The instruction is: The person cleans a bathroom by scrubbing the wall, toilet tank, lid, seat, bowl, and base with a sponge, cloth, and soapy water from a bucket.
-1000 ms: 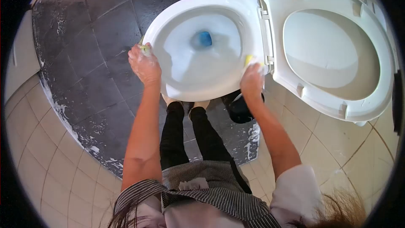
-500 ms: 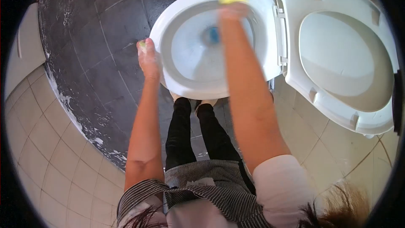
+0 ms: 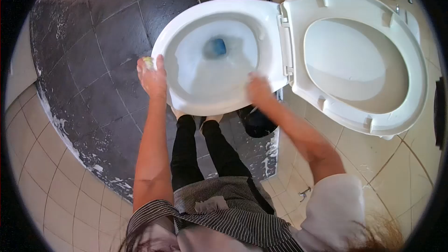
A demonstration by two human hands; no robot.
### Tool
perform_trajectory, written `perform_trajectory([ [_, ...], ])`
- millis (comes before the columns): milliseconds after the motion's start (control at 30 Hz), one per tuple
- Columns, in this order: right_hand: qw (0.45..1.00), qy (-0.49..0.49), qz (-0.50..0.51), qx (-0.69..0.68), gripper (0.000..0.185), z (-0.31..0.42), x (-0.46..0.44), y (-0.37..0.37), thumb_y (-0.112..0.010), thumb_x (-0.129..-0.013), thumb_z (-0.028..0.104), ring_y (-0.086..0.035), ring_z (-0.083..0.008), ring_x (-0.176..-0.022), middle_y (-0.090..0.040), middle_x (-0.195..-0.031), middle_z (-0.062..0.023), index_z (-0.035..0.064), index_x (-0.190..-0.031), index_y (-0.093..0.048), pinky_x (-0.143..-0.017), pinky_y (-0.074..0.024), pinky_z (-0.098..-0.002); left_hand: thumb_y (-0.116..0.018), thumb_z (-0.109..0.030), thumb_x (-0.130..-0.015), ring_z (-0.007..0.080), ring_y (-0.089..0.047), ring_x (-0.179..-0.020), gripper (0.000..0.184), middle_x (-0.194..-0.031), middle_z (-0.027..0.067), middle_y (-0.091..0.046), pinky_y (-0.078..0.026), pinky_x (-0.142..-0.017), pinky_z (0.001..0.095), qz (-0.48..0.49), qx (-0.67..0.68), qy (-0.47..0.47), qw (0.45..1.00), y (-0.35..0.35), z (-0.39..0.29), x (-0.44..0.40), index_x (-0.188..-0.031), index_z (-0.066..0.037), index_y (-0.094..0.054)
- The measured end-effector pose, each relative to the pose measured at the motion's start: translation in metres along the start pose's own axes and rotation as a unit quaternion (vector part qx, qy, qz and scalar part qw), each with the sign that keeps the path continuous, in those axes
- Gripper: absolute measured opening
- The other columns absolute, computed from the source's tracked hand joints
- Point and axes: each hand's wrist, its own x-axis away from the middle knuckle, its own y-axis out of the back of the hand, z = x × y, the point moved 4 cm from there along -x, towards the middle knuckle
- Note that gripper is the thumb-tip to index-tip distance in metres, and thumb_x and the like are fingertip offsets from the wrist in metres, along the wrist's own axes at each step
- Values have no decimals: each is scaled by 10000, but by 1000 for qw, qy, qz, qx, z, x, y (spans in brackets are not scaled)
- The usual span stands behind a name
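Dark tiled floor (image 3: pixel 102 84), glossy white toilet bowl (image 3: pixel 205 106) at centre, open seat (image 3: pixel 354 4) at right, left hand (image 3: pixel 153 78) gripping foamy yellowish sponge (image 3: pixel 148 62) at left rim, right hand (image 3: pixel 259 89) blurred at near-right rim, contents indiscernible, blue patch (image 3: pixel 218 46) inside bowl.

Glossy ceramic toilet bowl (image 3: pixel 210 77), smooth plastic seat (image 3: pixel 347 115), matt floor tiles (image 3: pixel 107 51)

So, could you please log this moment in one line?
left hand: yellowish item, at toilet rim; right hand: over rim, grip unclear; seat: raised
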Motion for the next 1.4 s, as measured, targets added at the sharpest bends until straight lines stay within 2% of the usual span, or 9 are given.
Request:
perform_trajectory([
  [233, 926, -134, -351, -14, 284, -104, -78, 186, -364, -879, 194, -489, -337, -958, -509, -1041, -183, 28, -997, -562, -821, -400, -439, -653, -303, -662, 364, -485, -904, 559, -936, 181, -472, -402, -823, 444, -54, -142, -168, 974, 8, -24, 9, -1124, -50, -466],
  [667, 844, -365, -365, -148, 209, -16, 78, -64, -369, -871, 65, -522, -277, -894, -511, -1053, -195, -37, -971, -521, -762, -433, -376, -653, -316, -685, 360, -502, -928, 549, -959, 196, -481, -419, -814, 449, -36, -173, -145, 974, 4, -26, 8, -1131, -53, -471],
  [733, 425, -497, -178, -735, 211, -15, 92, -131, -374, -872, 97, -538, -241, -894, -532, -1042, -138, -7, -972, -529, -732, -453, -364, -652, -304, -686, 363, -506, -914, 532, -947, 199, -485, -424, -804, 446, -42, -180, -164, 969, 4, -25, 9, -1117, -48, -476],
  [800, 926, -349, 133, -49, 344, -59, 92, -164, -529, -812, 328, -560, -240, -924, -575, -997, -106, 74, -1043, -558, -789, -445, -383, -652, -304, -685, 364, -509, -905, 526, -940, 200, -487, -426, -795, 444, -50, -181, -169, 967, 4, -25, 10, -1110, -48, -477],
  [867, 878, -450, -45, -157, 372, -97, 83, -128, -497, -830, 351, -554, -234, -965, -577, -1043, -80, 94, -1095, -543, -820, -447, -376, -654, -301, -682, 366, -513, -889, 518, -930, 201, -488, -429, -780, 444, -51, -166, -163, 971, 6, -26, 9, -1098, -48, -478],
  [967, 733, -483, -273, -394, 440, -119, 64, -98, -423, -856, 386, -504, -251, -1057, -516, -1154, -76, 99, -1188, -458, -875, -424, -394, -641, -339, -707, 375, -508, -961, 589, -1006, 220, -501, -412, -854, 438, -13, -162, -126, 979, 12, -23, 7, -1160, -11, -457],
  [1067, 190, -343, -342, -854, 517, -24, 39, -77, -295, -911, 418, -447, -264, -1149, -436, -1277, -85, 93, -1311, -331, -945, -392, -420, -631, -353, -712, 375, -504, -975, 580, -1002, 227, -505, -412, -856, 427, 28, -141, -115, 983, 11, -24, 1, -1146, -9, -459],
  [1100, 324, -287, -360, -827, 520, -2, 36, -111, -312, -906, 417, -447, -273, -1149, -405, -1302, -89, 96, -1316, -317, -948, -387, -430, -621, -362, -726, 374, -508, -975, 564, -1018, 235, -504, -413, -853, 422, 48, -107, -105, 988, 12, -24, -2, -1132, -7, -460],
  [1400, -120, -290, -189, -930, 366, 289, -109, 78, -466, -841, 384, -578, -270, -770, -585, -928, -102, 102, -1071, -495, -650, -487, -387, -568, -422, -780, 382, -568, -906, 484, -965, 213, -581, -441, -770, 423, 270, 97, 139, 948, 113, 52, -90, -1123, -99, -457],
])
